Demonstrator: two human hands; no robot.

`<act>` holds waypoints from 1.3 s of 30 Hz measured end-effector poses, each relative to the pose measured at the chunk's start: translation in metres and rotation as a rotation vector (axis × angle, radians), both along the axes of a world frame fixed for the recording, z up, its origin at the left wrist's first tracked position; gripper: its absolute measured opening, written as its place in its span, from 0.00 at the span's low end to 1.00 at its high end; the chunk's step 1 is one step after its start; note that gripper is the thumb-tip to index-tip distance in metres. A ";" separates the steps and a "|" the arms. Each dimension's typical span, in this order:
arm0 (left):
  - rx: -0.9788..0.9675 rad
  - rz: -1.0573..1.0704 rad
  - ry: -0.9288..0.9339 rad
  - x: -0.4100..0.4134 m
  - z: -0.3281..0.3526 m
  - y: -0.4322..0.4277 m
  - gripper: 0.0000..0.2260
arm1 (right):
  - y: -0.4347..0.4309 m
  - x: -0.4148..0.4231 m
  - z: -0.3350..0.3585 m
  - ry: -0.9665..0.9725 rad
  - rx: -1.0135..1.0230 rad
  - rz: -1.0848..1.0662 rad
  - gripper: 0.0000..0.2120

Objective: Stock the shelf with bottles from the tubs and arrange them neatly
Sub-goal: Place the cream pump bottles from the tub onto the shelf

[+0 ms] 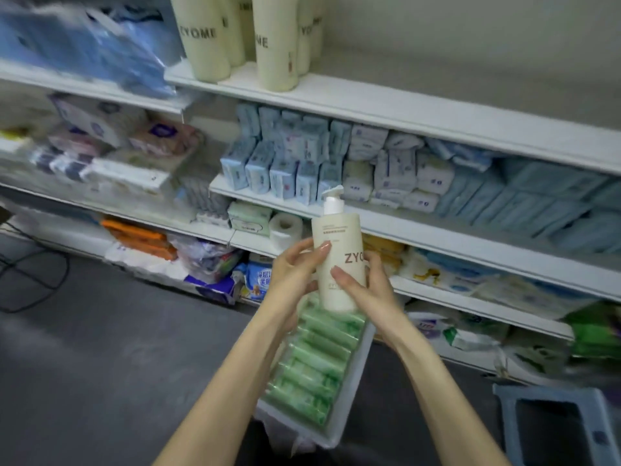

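A cream pump bottle [339,243] with brown lettering is upright in front of the shelves, held between both hands. My left hand [295,270] grips its left side with the thumb across the front. My right hand [366,287] grips the lower right side, thumb on the front. Several matching cream bottles [208,38] stand on the top shelf [386,102] at the upper middle. Below my hands a white tub [339,425] holds rows of green bottles [316,361] lying down.
Lower shelves [437,230] are packed with blue and white tissue packs. Orange and blue packs sit near the floor at left. A blue plastic stool [554,428] stands at the lower right. Black cables lie on the grey floor at far left.
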State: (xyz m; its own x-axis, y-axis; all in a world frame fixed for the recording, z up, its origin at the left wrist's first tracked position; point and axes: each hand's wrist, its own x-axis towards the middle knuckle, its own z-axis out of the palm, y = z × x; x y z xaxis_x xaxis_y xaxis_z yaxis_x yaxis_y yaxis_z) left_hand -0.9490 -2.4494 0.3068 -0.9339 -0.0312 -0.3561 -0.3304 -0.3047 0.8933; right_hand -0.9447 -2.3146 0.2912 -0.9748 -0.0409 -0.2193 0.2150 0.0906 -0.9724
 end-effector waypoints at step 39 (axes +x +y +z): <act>-0.119 -0.284 0.449 -0.251 0.154 -0.020 0.17 | -0.016 -0.256 0.149 0.309 0.280 -0.201 0.30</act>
State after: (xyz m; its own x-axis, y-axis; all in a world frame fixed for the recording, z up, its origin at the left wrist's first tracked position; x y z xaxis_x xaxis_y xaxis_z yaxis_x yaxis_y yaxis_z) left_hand -1.2001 -2.4697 0.4609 -0.9711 0.2282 0.0700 0.0368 -0.1468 0.9885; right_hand -1.2007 -2.3303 0.4397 -0.9788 0.1748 0.1072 -0.0411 0.3453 -0.9376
